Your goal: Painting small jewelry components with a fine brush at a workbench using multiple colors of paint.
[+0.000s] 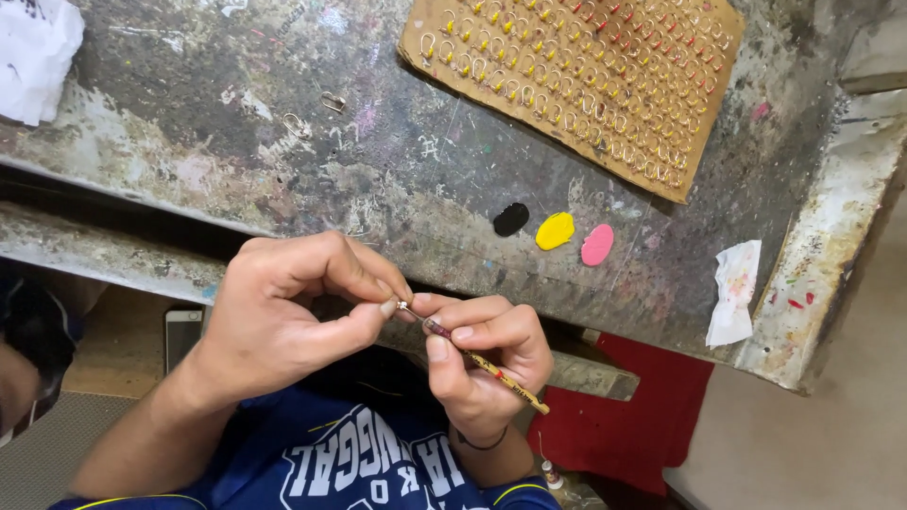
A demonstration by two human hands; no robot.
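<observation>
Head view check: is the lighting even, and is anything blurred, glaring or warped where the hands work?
Head view: soft, even daylight, no harsh glare; left hand and right hand are sharp, as is the thin brush they hold; faint shadow under the hands; the cardboard sheet of small hooks stays readable; the bench edge bows slightly, wide-lens distortion.

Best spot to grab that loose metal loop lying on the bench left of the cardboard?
Probably pinch the metal loop across its two long sides, coming straight down from above. It lies flat on the paint-stained bench, apart from the second loop, so nothing crowds it.
</observation>
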